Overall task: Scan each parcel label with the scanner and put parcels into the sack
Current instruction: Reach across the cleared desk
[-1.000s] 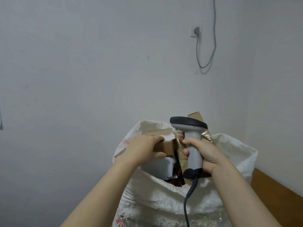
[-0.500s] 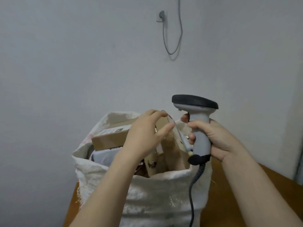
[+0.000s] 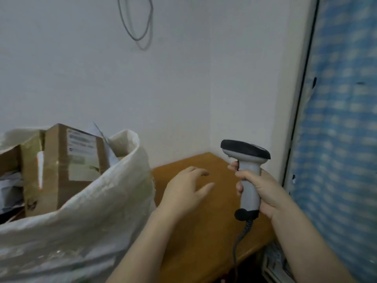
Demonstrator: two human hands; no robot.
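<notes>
Hands first: the left hand (image 3: 187, 190) hangs open, palm down and fingers loosely spread, over the orange-brown wooden surface (image 3: 204, 231) and holds nothing. At its three o'clock, the right hand (image 3: 265, 195) grips the handle of the grey pistol-shaped scanner with a black head (image 3: 250, 193), held upright.

The parcels lie at the left hand's nine o'clock, inside the white woven plastic sack (image 3: 91, 221). No loose parcel shows on the surface, so the next one must lie out of view.

The sack looks brimful, which is the main risk. The tall brown cardboard box with a white printed label (image 3: 59, 176) stands proud of the rim. Pushing another parcel in, or letting the soft wall slump, could tip the box out. The sack's near side also bulges close to the left forearm, so a careless reach may drag the rim down. The scanner's dark cord (image 3: 240, 237) drops toward six o'clock across the surface's front edge, where it could snag if the right hand swings wide.

Pale mailers (image 3: 10, 186) sit at the sack's far nine o'clock side, with a tape-wrapped brown parcel (image 3: 30, 160) just beside the box. A grey cable loop (image 3: 135, 27) hangs on the white wall at twelve o'clock. A white frame (image 3: 295, 119) and blue-and-white patterned cloth (image 3: 342, 139) close off three o'clock, leaving the right hand little room.
</notes>
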